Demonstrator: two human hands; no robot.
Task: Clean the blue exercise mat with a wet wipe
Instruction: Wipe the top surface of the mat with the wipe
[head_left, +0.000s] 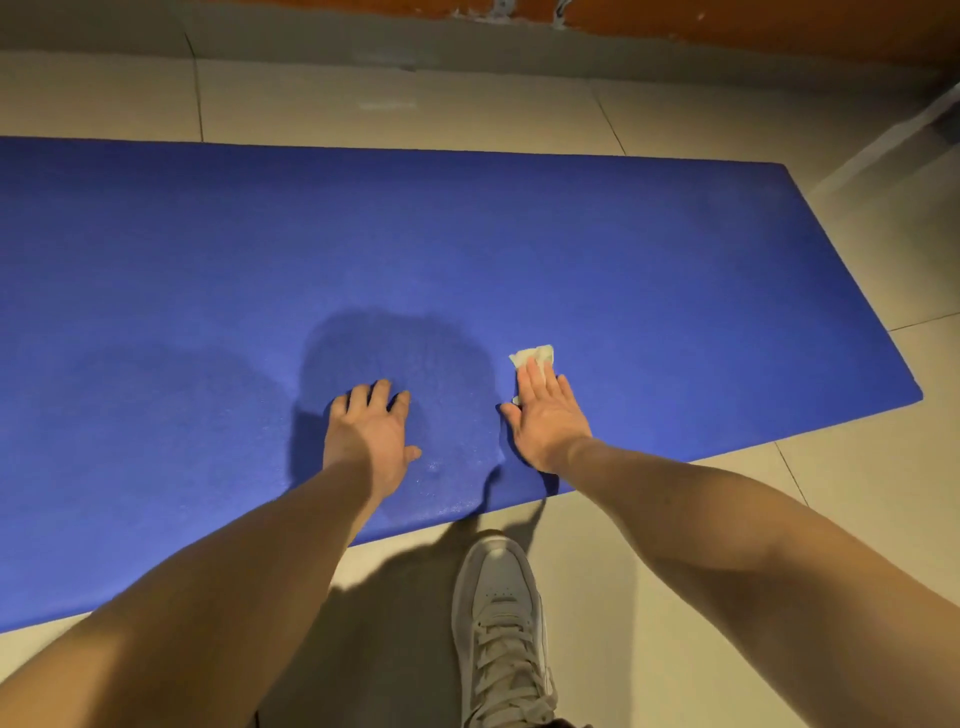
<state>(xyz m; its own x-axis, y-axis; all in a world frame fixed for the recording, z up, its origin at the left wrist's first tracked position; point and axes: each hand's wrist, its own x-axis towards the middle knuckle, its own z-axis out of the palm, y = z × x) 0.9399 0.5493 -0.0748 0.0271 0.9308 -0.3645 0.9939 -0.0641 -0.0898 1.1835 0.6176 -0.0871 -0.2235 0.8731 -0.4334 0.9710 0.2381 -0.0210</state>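
Observation:
The blue exercise mat (519, 249) lies flat across the tiled floor, running from the left edge to a corner at the right. My right hand (548, 418) rests flat on the mat near its front edge and presses down on a white wet wipe (535, 356), whose far end sticks out past my fingertips. My left hand (371, 428) is planted on the mat to the left of it, fingers spread and holding nothing. A darker, damp-looking patch shows on the mat around and between my hands.
Beige floor tiles (857, 509) surround the mat. A white laced sneaker (501, 623) stands on the floor just in front of the mat's near edge. A wall base (467, 36) runs along the back, and a pale panel (904, 135) leans at the far right.

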